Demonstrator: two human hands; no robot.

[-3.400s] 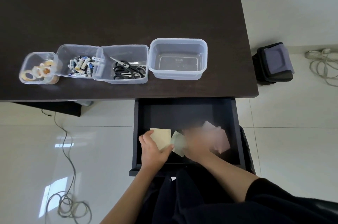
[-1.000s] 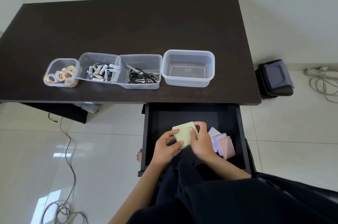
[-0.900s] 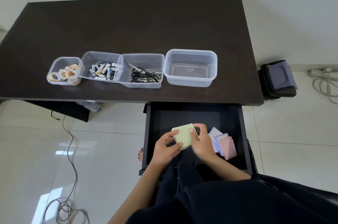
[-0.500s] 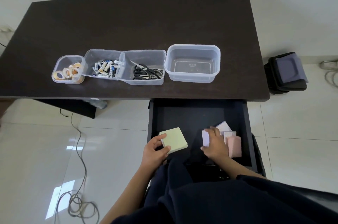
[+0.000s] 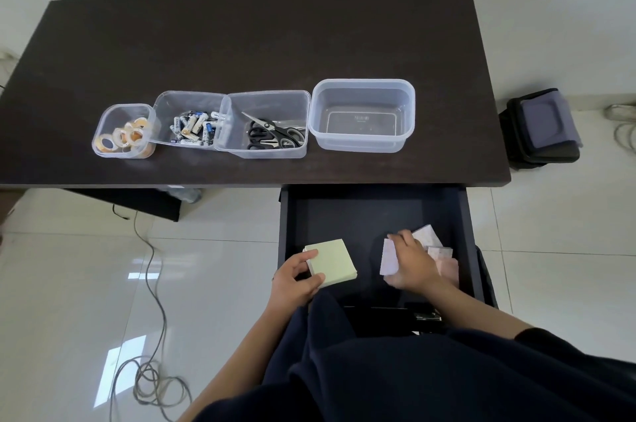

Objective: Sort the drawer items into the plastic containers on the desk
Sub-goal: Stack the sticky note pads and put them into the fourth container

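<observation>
The left hand (image 5: 296, 278) has its fingers clamped round a yellow-green sticky-note pad (image 5: 332, 261) at the open drawer (image 5: 364, 211)'s left edge. Just right, the right hand (image 5: 411, 265) lies over pink and lilac pads (image 5: 389, 256); whether its fingers pinch one is unclear. Beyond, on the worktop (image 5: 261, 42), tape rolls (image 5: 124, 139), batteries (image 5: 192, 127) and scissors (image 5: 275, 135) appear sorted; the rightmost container (image 5: 361, 87) holds nothing yet. How many pads the hand hides is unknown.
</observation>
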